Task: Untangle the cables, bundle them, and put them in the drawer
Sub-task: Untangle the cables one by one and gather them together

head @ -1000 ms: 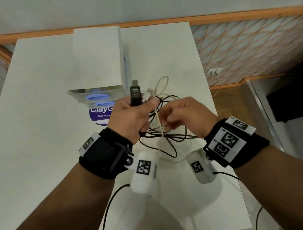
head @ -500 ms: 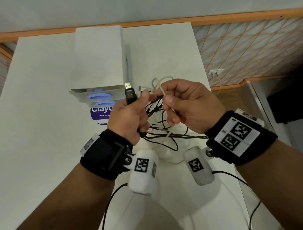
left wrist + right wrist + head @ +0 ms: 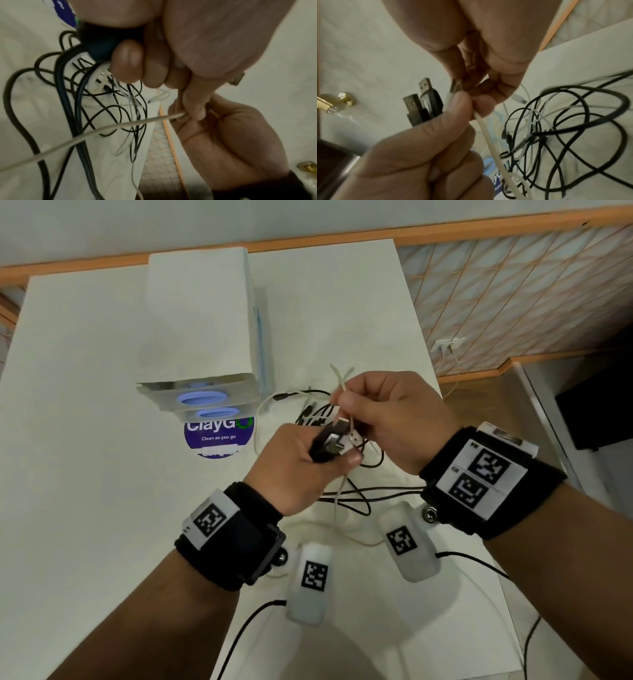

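Note:
My left hand (image 3: 342, 455) grips two black USB plugs (image 3: 327, 441) and a white plug (image 3: 354, 436) side by side; the right wrist view shows the black plugs (image 3: 423, 102) sticking out above its thumb. My right hand (image 3: 342, 402) pinches the white cable (image 3: 340, 381) just above that plug. From the hands the white cable (image 3: 102, 129) runs down across a tangle of black cables (image 3: 346, 491) on the table. The tangle (image 3: 556, 128) is a knot of thin black and white leads. A white drawer unit (image 3: 202, 313) stands behind, with blue handles (image 3: 202, 398).
A round purple sticker (image 3: 219, 436) lies on the white table (image 3: 85, 440) in front of the drawer unit. The table's right edge (image 3: 428, 364) runs close to my right hand, with floor beyond it. Black leads trail from my wrist cameras (image 3: 310, 580) towards me.
My left hand has turned the black plugs from upright to pointing right. My right hand has brought the white cable's plug down against them, and the left hand now holds it too.

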The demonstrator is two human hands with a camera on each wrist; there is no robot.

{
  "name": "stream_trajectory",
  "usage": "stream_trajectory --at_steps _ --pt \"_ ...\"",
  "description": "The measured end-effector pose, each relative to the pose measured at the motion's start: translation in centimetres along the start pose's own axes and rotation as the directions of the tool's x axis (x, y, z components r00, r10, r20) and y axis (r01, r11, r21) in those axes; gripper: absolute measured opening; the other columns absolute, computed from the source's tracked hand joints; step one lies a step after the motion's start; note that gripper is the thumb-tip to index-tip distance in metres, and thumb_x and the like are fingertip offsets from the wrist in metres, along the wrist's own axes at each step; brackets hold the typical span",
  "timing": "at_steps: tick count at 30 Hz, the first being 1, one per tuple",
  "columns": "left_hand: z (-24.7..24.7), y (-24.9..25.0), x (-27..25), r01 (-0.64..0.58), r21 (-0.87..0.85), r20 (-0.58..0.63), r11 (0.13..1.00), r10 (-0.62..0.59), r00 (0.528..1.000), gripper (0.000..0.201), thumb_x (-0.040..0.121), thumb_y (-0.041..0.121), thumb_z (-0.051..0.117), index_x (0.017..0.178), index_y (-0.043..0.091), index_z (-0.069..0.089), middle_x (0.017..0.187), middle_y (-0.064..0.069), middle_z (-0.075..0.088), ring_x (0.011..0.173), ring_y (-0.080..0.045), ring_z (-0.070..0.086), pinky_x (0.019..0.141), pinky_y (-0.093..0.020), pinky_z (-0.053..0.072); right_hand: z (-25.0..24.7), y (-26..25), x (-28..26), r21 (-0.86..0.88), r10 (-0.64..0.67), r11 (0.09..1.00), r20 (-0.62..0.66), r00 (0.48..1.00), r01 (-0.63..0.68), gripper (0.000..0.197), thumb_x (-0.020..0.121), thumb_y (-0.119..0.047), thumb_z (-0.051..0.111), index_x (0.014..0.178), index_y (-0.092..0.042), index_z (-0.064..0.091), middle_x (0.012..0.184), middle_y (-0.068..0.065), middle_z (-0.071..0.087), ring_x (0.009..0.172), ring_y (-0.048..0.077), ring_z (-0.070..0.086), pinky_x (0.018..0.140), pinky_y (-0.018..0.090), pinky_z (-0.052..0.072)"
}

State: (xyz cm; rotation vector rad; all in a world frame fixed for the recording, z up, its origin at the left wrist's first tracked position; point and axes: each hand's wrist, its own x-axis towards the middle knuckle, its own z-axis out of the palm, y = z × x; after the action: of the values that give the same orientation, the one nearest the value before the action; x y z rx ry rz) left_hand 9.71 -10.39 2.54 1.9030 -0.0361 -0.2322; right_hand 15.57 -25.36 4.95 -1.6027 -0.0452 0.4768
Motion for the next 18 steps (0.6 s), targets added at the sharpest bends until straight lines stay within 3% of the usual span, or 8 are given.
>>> stream_trajectory --at_steps 1,4,5,8,10,15,18 --pt "0.0 -0.2 0.0 0.022 -0.025 -0.041 0.999 -0.023 0.999 0.040 0.083 0.017 0.078 0.054 0.016 0.050 0.047 0.013 0.033 0.045 -0.005 0.027 0.047 -0.016 0.025 -0.1 -0.1 -0.2 0.054 0.003 0.999 -0.025 1.000 -0.002 0.014 0.095 -0.003 0.056 0.087 -0.001 0.067 0.062 0.007 0.063 0.053 0.018 0.058 0.055 0.029 0.050" --pt "-0.4 -0.8 0.5 0.138 -0.227 -0.181 0.964 -0.180 0.967 0.048 0.080 0.026 0.080 0.070 -0.011 0.052 0.046 0.011 0.030 0.040 -0.010 0.023 0.047 -0.023 0.023 -0.9 -0.7 -0.6 0.292 -0.010 0.956 -0.045 0.999 0.022 0.021 0.098 0.002 0.044 0.105 -0.006 0.063 0.061 0.012 0.050 0.044 0.022 0.047 0.051 0.033 0.050" --pt "-0.7 -1.1 0.7 0.177 -0.257 -0.212 0.950 -0.235 0.949 0.047 0.080 0.026 0.079 0.072 -0.011 0.051 0.045 0.011 0.028 0.038 -0.010 0.022 0.047 -0.023 0.022 -1.3 -0.9 -0.7 0.308 -0.030 0.950 -0.052 0.998 0.045 0.026 0.099 0.003 0.042 0.111 -0.008 0.061 0.062 0.013 0.045 0.041 0.019 0.040 0.047 0.031 0.046" --pt "-1.5 -1.7 0.7 0.249 -0.248 -0.280 0.936 -0.316 0.907 0.035 0.082 0.024 0.077 0.070 0.004 0.051 0.046 0.008 0.027 0.038 -0.013 0.021 0.047 -0.025 0.021 -2.6 -1.3 -0.5 0.149 -0.070 0.984 -0.192 0.979 0.099 0.029 0.098 0.002 0.040 0.108 -0.014 0.063 0.061 0.009 0.036 0.041 0.015 0.027 0.042 0.020 0.028" --pt "-1.7 -1.9 0.7 0.265 -0.274 -0.281 0.924 -0.341 0.897 0.034 0.079 0.027 0.077 0.072 0.007 0.051 0.047 0.007 0.026 0.039 -0.014 0.019 0.048 -0.027 0.019 -3.6 -1.1 0.1 -0.016 -0.060 0.998 -0.319 0.946 0.058 0.027 0.098 -0.003 0.042 0.098 -0.017 0.065 0.060 0.003 0.037 0.041 0.011 0.028 0.041 0.018 0.025" --pt "-1.2 -1.7 0.4 0.277 -0.274 -0.287 0.921 -0.353 0.891 0.034 0.084 0.018 0.074 0.070 0.009 0.046 0.046 0.007 0.025 0.038 -0.013 0.019 0.045 -0.024 0.020 -5.8 1.0 1.3 -0.240 -0.038 0.966 -0.502 0.864 -0.097 0.029 0.098 -0.011 0.044 0.089 -0.029 0.065 0.067 -0.005 0.051 0.049 0.008 0.040 0.046 0.024 0.034" --pt "-1.4 -1.8 0.4 0.333 -0.319 -0.391 0.887 -0.443 0.806 0.027 0.081 0.023 0.075 0.072 0.009 0.054 0.047 0.005 0.028 0.041 -0.016 0.021 0.046 -0.026 0.021 -6.7 1.7 1.8 -0.344 -0.094 0.926 -0.610 0.787 -0.156 0.025 0.099 -0.017 0.043 0.110 -0.027 0.063 0.092 -0.004 0.063 0.074 0.008 0.056 0.065 0.030 0.049"
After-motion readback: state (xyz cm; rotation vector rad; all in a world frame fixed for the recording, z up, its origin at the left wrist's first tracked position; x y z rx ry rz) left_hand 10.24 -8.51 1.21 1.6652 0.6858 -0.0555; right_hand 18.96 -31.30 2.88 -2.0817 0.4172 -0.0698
